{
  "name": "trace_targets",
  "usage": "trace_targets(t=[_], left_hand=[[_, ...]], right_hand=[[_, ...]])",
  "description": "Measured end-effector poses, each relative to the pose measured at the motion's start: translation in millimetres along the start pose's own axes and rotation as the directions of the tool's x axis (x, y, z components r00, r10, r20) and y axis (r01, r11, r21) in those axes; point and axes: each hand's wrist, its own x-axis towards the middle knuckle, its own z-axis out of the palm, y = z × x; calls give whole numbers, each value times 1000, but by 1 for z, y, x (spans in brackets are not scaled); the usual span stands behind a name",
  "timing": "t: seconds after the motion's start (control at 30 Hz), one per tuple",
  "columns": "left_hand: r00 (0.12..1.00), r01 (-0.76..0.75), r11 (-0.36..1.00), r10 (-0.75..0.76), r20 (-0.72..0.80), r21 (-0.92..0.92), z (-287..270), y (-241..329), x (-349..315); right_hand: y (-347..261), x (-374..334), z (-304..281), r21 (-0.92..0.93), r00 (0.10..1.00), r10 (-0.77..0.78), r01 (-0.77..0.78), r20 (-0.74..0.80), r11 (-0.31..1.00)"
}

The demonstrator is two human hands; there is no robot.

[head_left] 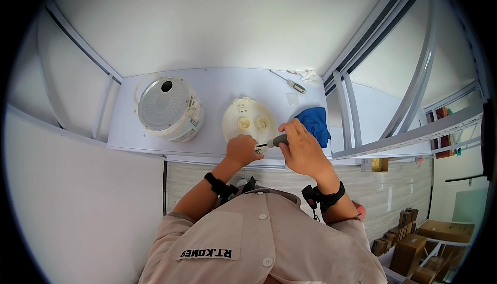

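Observation:
A round cream plastic cover with two round fittings lies on the white table in front of me. My left hand is closed on its near edge, the fingertips partly hidden. In my right hand is a screwdriver with a grey handle. Its thin shaft points left, and the tip is at the cover's near rim by my left fingers; whether it sits in a screw is too small to tell. To the left stands a round white appliance, like a rice cooker, topped by a grey disc with a dark round spot.
Beside my right hand lies a bunched blue cloth. Farther back are a second screwdriver, a small clear plastic piece and a crumpled white wrapper. White frame posts border the table's right end. Cardboard boxes stand on the floor.

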Motion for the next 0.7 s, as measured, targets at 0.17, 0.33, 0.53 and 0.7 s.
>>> trace_targets(t=[0.17,0.33,0.53,0.7], left_hand=[[1000,-10,1000,10,7,-22,-5,2,-3],[1000,17,999,-16,22,-44,-7,4,-4],[999,37,999,-36,35,-35,-4,3,-3],[999,29,999,-28,25,-42,0,0,-1]], right_hand=[[-19,10,-4,-153,810,522,-499,267,853],[-1,-1,1,49,998,55,-53,-39,997],[-9,5,-3,-42,919,326,-325,223,945],[-17,5,-11,-158,923,322,-293,209,943]])
